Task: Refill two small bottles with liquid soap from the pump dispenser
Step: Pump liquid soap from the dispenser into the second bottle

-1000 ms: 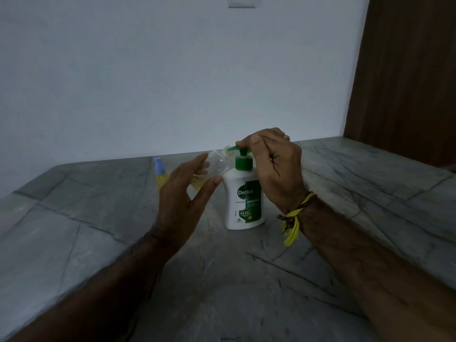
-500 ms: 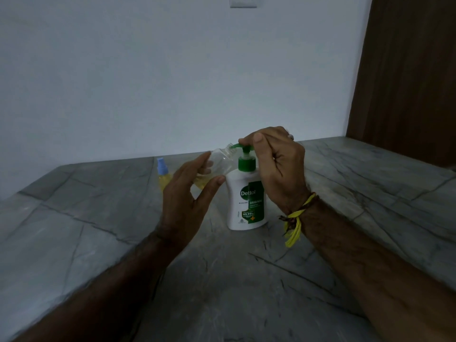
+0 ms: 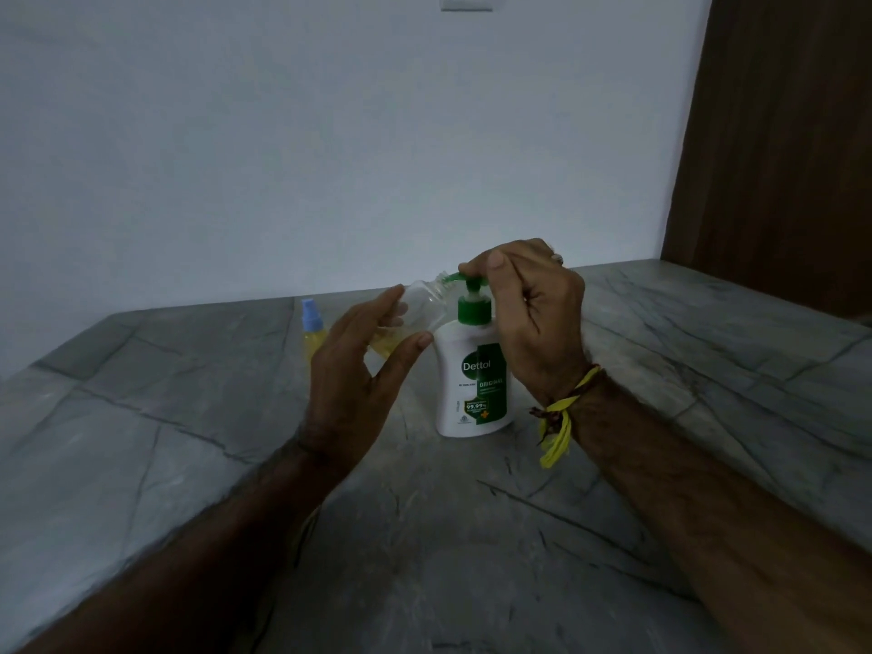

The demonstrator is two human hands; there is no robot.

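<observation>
Head view, frame centre: our left hand point(image 3: 358, 365) fingers hold the tilted small bottle point(image 3: 420, 306) at the pump dispenser point(image 3: 474, 375) spout; right hand point(image 3: 528, 313) fingers curl on the pump. We should press slowly, mouth under spout.

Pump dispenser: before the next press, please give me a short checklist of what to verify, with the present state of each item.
1. Small clear bottle mouth meets the green nozzle: ok, the tilted neck is at the nozzle tip.
2. Left hand holds the bottle: ok, between fingers and thumb.
3. Right hand on the pump head: ok, fingertips rest on top.
4. Pump dispenser stands upright on the stone counter: ok.
5. Room left in the bottle: ok, yellow liquid only in its lower part.
6. Second bottle with blue cap already refilled: cannot tell; it holds yellow liquid, level unclear.
</observation>
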